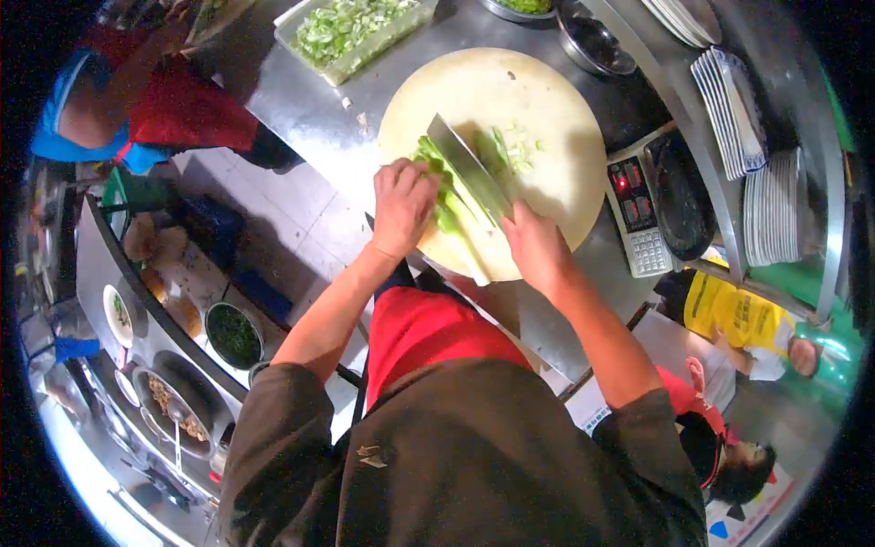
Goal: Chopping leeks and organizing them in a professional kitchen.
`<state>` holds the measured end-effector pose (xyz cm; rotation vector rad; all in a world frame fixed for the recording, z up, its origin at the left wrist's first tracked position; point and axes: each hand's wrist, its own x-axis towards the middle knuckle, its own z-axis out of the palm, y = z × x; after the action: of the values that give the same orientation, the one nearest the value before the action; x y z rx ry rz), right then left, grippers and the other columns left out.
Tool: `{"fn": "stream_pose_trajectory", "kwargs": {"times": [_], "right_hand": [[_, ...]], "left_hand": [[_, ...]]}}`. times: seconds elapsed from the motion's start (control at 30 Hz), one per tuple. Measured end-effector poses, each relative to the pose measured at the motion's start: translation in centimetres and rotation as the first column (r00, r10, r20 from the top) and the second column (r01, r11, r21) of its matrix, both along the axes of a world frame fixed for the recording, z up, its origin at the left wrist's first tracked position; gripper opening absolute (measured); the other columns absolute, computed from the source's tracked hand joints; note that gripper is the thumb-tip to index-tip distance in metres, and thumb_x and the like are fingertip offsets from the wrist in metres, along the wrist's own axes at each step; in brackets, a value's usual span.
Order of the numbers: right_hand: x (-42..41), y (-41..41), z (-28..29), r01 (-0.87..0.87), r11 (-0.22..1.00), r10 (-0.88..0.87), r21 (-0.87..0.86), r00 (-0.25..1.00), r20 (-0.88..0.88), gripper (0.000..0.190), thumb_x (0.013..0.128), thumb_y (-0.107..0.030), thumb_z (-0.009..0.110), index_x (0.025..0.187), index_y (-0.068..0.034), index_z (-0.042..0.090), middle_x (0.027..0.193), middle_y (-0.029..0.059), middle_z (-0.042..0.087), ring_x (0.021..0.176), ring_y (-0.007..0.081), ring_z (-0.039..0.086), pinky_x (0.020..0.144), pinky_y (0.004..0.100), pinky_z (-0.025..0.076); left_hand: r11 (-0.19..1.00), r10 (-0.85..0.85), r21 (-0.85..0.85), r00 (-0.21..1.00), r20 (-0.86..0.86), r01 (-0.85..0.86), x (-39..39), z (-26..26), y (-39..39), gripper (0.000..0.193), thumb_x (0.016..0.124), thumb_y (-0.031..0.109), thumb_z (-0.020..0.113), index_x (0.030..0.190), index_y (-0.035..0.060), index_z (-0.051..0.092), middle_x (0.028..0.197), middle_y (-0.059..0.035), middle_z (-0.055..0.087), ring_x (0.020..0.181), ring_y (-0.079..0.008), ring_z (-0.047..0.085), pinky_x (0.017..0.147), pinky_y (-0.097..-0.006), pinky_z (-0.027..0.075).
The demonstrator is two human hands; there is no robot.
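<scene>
On a round chopping board (pixel 567 130) lies a bunch of green onions (pixel 461 229), its pale ends towards me. My left hand (pixel 408 202) rests over the left side of the bunch with curled fingers; whether it grips the stalks or only presses them is hard to see. My right hand (pixel 536 246) is closed around the handle end of a cleaver (pixel 472 167), whose broad blade slants along the right side of the stalks. Just right of the blade are cut green onion pieces (pixel 521 154). The cleaver's handle is hidden in my fist.
A plastic tub of chopped green onion (pixel 352 31) and a metal bowl (pixel 596 44) stand at the back. To the right are a digital scale (pixel 636 212) and stacked plates (pixel 772 205). A person in a red apron (pixel 184 109) stands left; others are lower right. A wok (pixel 174 410) sits lower left.
</scene>
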<state>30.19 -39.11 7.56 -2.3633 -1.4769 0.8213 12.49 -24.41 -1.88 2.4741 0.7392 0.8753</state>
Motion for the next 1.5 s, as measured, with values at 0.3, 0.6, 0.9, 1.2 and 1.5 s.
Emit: {"fn": "stream_pose_trajectory", "kwargs": {"times": [0.3,0.6,0.9,1.2,1.5], "right_hand": [[-1.7,-1.0,0.1,-0.101,0.993,0.102,-0.057,0.995,0.009,0.015,0.098,-0.013,0.055,0.095,0.001,0.048,0.078,0.029,0.062,0.077,0.0505,0.062,0.065,0.0555,0.048],[-1.8,-1.2,-1.9,-0.146,0.989,0.146,-0.004,0.989,0.024,0.017,0.098,-0.014,0.055,0.099,0.001,0.046,0.073,0.0276,0.062,0.074,0.0498,0.061,0.063,0.0556,0.048],[-2.5,2.2,-4.0,-0.111,0.992,0.116,-0.053,0.987,0.11,0.015,0.099,-0.016,0.052,0.099,-0.001,0.048,0.078,0.0266,0.065,0.076,0.0481,0.066,0.068,0.0563,0.054],[-2.1,-2.2,-0.8,-0.001,0.986,0.011,0.164,0.998,-0.056,0.019,0.096,-0.016,0.059,0.099,0.001,0.051,0.074,0.0298,0.062,0.074,0.0519,0.062,0.065,0.0584,0.048],[-1.6,-2.1,0.2,-0.084,0.981,0.095,0.174,0.994,-0.056,0.018,0.095,-0.012,0.059,0.091,0.002,0.049,0.072,0.0298,0.061,0.074,0.0511,0.062,0.065,0.0588,0.047]], "left_hand": [[0.996,0.063,-0.069,0.997,0.043,-0.06,0.1,-2.6,-2.0,0.028,0.077,0.008,0.07,0.104,0.0069,0.064,0.114,-0.0091,0.061,0.112,-0.0312,0.055,0.096,-0.0455,0.04],[0.994,0.056,-0.102,0.995,0.085,-0.047,-0.2,-3.2,-1.9,0.029,0.074,0.006,0.071,0.102,0.0062,0.064,0.112,-0.0092,0.06,0.112,-0.0317,0.054,0.096,-0.0454,0.04],[0.995,0.029,-0.099,0.999,0.041,-0.025,-0.2,-3.0,-1.8,0.03,0.076,0.007,0.071,0.105,0.0061,0.063,0.117,-0.0097,0.059,0.116,-0.0335,0.052,0.096,-0.0473,0.041],[0.977,-0.212,-0.024,0.977,-0.016,0.212,-3.3,-2.2,-4.6,0.042,0.073,0.008,0.066,0.115,0.0082,0.063,0.125,-0.0152,0.055,0.124,-0.0403,0.047,0.107,-0.0491,0.042],[0.992,-0.121,-0.033,0.992,-0.023,0.121,-1.1,-2.6,-3.3,0.04,0.075,0.009,0.071,0.113,0.0075,0.062,0.124,-0.0154,0.054,0.122,-0.04,0.047,0.105,-0.049,0.043]]}}
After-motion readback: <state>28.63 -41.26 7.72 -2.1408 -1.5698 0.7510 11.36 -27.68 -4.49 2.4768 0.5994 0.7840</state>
